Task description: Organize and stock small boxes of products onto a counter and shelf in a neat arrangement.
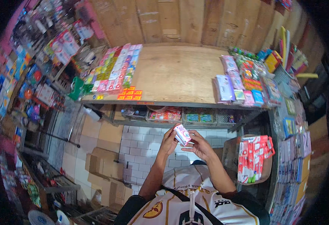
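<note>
Between my hands, in front of my chest, is a small pink and white packaged box (183, 135), tilted. My left hand (169, 140) grips its left edge. The fingers of my right hand (198, 143) touch its right side, with the lower fingers spread beneath it. Beyond my hands stands a wooden table (178, 73). Rows of pink, yellow and white small boxes (116, 70) cover its left part, with small orange-red boxes (129, 94) at the front edge. White and purple soft packs (225, 87) lie on its right part.
Crates (199, 118) with packets sit under the tabletop. An open cardboard box (104, 163) is on the tiled floor at the left. On the right, a carton (265, 175) holds red and white boxes (253, 159). Stacked notebooks or packs (289, 157) stand farther right; crowded shelves fill the left.
</note>
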The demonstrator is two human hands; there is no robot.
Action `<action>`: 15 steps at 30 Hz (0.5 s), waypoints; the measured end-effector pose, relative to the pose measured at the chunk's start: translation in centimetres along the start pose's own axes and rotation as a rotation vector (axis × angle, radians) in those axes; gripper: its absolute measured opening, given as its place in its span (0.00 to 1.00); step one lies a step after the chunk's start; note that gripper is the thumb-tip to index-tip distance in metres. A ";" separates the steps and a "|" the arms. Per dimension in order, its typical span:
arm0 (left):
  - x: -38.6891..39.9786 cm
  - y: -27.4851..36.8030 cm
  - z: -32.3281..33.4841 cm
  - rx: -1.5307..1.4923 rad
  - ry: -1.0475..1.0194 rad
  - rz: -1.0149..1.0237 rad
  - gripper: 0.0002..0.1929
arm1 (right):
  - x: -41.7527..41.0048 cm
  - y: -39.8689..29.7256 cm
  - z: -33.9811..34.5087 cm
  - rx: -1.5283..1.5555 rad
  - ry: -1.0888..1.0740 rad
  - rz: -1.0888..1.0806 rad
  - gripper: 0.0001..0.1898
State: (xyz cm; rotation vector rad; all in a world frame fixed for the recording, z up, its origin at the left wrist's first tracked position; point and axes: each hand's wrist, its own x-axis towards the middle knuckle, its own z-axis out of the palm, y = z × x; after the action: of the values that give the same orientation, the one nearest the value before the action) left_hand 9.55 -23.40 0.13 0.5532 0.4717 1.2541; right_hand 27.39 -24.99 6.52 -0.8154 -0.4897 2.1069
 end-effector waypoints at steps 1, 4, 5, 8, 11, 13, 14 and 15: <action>-0.3 0.8 -0.4 -0.019 0.028 0.014 0.21 | 0.9 0.1 0.5 -0.023 -0.030 0.049 0.14; -1.0 3.2 -2.3 0.007 0.121 0.070 0.20 | 3.8 0.8 2.2 -0.125 -0.038 0.133 0.11; -1.2 3.9 -3.0 -0.019 0.128 0.057 0.20 | 4.9 1.0 2.6 -0.191 -0.039 0.150 0.11; -1.7 5.4 -5.3 -0.074 0.153 0.076 0.20 | 7.5 1.7 4.0 -0.187 -0.154 0.233 0.13; -1.5 7.0 -5.9 -0.067 0.212 0.101 0.22 | 10.5 2.1 4.7 -0.272 -0.218 0.300 0.19; -0.7 8.4 -5.8 0.191 0.435 0.054 0.24 | 12.6 2.2 5.4 -0.326 -0.213 0.289 0.23; -0.4 9.3 -5.2 0.456 0.493 0.052 0.29 | 13.9 2.3 5.5 -0.369 -0.228 0.277 0.26; 0.0 9.9 -5.3 0.457 0.509 0.058 0.29 | 15.2 2.5 5.7 -0.370 -0.239 0.289 0.26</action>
State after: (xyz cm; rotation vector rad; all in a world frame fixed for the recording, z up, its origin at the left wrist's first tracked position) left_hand -1.10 -20.55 2.20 0.6290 1.1954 1.3475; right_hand 14.94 -14.70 3.34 -0.8851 -0.9599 2.4354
